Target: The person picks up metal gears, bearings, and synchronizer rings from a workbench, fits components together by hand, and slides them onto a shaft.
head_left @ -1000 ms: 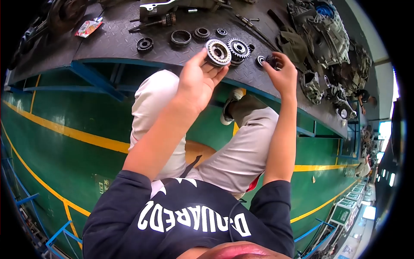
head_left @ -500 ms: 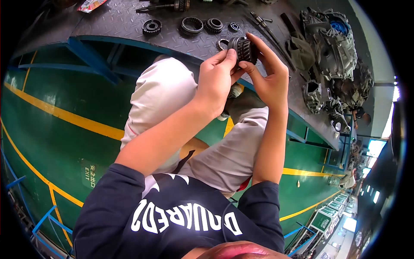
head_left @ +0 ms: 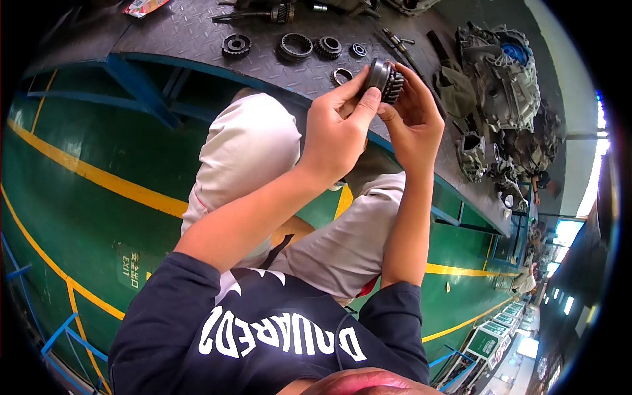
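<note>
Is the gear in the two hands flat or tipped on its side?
Tipped: between left hand and right hand, the gear shows its outer rim and teeth side-on.

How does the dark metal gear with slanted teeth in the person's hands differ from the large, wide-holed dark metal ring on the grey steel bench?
The dark, slant-toothed metal gear is held between the left hand and right hand; the large, wide-holed dark metal ring rests on the grey steel bench. The gear is turned on edge; the ring lies flat, hole upward. Both are dark and metallic.
</note>
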Action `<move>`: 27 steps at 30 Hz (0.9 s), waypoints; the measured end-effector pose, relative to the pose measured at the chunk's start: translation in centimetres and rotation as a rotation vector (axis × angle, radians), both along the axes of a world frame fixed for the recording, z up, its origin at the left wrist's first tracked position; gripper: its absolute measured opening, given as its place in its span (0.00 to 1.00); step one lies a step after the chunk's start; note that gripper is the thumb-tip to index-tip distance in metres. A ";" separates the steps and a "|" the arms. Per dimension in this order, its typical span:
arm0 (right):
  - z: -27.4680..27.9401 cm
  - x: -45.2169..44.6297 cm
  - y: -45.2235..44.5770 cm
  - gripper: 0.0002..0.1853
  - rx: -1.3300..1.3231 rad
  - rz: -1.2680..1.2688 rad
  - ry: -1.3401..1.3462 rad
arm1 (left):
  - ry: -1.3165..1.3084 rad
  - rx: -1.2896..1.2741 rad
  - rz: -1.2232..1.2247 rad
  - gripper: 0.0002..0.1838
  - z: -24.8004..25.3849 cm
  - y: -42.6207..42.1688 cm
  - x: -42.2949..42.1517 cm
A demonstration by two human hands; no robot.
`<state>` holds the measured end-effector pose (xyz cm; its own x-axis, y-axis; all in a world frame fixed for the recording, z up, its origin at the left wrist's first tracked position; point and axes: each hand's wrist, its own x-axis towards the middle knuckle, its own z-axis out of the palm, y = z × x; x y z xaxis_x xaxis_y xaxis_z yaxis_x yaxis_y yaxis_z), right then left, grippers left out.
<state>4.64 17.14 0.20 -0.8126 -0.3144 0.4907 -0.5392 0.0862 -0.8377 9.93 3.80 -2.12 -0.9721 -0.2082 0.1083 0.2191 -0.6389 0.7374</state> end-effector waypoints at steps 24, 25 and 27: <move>0.9 0.9 0.3 0.29 0.266 -0.210 0.330 | -0.109 0.115 -0.108 0.12 0.5 -0.7 -0.4; 1.0 1.0 0.4 0.29 0.267 -0.215 0.329 | -0.115 0.121 -0.114 0.11 0.7 -0.7 -0.2; 1.0 1.1 0.5 0.29 0.260 -0.225 0.334 | -0.119 0.126 -0.122 0.12 0.9 -0.6 -0.1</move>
